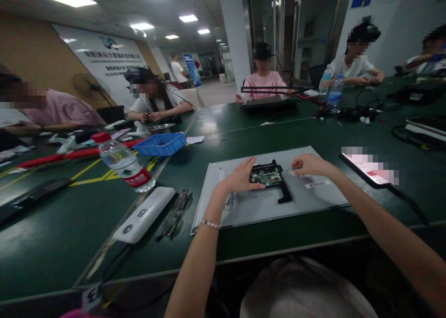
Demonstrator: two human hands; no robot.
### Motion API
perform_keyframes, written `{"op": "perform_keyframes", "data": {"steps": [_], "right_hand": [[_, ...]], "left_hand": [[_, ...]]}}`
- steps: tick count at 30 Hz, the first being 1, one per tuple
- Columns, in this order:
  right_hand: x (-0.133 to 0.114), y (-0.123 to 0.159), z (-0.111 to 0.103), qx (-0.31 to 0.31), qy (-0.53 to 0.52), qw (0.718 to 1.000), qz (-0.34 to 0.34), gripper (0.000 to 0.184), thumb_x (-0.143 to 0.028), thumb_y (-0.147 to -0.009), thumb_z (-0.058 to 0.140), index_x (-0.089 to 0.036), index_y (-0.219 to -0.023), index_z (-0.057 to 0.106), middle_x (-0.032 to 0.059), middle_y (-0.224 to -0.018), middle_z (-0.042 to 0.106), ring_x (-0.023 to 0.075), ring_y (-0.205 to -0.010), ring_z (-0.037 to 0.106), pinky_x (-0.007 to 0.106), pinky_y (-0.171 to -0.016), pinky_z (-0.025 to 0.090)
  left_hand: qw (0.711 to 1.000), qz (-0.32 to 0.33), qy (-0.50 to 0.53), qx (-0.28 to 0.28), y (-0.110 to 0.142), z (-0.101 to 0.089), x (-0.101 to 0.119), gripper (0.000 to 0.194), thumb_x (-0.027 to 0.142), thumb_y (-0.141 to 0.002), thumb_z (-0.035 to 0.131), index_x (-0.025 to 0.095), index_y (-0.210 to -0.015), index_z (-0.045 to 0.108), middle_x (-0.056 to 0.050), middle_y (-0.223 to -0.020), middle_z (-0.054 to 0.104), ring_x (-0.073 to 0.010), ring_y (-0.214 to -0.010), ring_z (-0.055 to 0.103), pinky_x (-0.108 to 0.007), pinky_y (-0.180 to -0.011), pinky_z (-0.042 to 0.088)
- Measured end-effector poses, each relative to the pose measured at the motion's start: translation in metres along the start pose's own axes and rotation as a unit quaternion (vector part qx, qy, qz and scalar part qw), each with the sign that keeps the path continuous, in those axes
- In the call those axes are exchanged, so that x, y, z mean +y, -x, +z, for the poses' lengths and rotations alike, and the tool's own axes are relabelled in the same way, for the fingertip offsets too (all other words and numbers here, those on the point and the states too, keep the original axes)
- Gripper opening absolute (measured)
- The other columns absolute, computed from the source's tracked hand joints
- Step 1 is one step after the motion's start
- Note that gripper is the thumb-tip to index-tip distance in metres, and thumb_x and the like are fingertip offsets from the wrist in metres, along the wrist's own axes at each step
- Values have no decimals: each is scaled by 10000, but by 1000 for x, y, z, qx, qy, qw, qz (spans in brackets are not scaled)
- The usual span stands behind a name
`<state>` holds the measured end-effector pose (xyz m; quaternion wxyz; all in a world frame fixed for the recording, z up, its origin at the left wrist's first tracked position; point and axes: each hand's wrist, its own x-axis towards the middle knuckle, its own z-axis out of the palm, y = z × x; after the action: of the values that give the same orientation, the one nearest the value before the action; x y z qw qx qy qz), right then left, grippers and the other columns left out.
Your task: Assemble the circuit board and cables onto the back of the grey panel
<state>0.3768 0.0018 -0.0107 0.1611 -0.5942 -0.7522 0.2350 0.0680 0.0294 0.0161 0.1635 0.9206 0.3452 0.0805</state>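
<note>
A flat grey panel (pixel 240 212) lies on the table before me, with a black plastic bracket (pixel 286 193) on it. Within the bracket shows a green circuit board (pixel 268 175). My left hand (pixel 239 178) rests over the bracket's left end, thumb and fingers stretched apart around it. To the right of the bracket, low over the panel, my right hand (pixel 310 165) has its fingertips pinched together. Something small and whitish shows under those fingertips; I cannot make out what it is. A white barcode label (pixel 318 184) sits on the panel near my right hand.
Left of the panel are eyeglasses (pixel 176 211), a white power bank (pixel 146 214), a water bottle (pixel 123 165) and a blue tray (pixel 162 145). A lit phone (pixel 367 168) with a cable lies to the right. Several people sit around the green table (pixel 223 132).
</note>
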Motion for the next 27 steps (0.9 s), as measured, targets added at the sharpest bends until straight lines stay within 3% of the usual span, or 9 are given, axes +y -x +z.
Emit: {"op": "perform_keyframes", "data": {"steps": [5,12,20,27], "right_hand": [[-4,1,4,0,-20,1000,0,173,-264,-699,647,-163,-832,696,76,-887,700,209,-834,644,291,-713,484],[-7,3,5,18,-125,992,8,216,-290,-765,606,-155,-910,694,67,-833,706,173,-709,635,265,-624,474],[-26,7,12,-5,-172,985,-3,268,-323,-791,576,-150,-954,698,52,-800,695,130,-602,579,245,-557,448],[-31,2,21,-10,-206,978,-44,260,-246,-730,621,-155,-974,630,9,-705,667,135,-651,600,245,-625,453]], "left_hand": [[1000,-2,-12,8,0,0,2,1047,657,-699,607,142,-1463,109,-181,-1524,146,-313,-1404,146,-438,-1133,189],[999,20,-28,15,-3,1,17,967,650,-733,582,180,-1460,151,-150,-1525,155,-319,-1403,133,-457,-1131,193],[996,79,-33,38,-10,10,36,687,477,-841,540,230,-1422,267,-99,-1495,258,-276,-1385,211,-444,-1132,211],[990,128,-27,56,-11,6,53,513,371,-872,517,222,-1348,396,-99,-1396,397,-258,-1296,359,-420,-1085,300]]}}
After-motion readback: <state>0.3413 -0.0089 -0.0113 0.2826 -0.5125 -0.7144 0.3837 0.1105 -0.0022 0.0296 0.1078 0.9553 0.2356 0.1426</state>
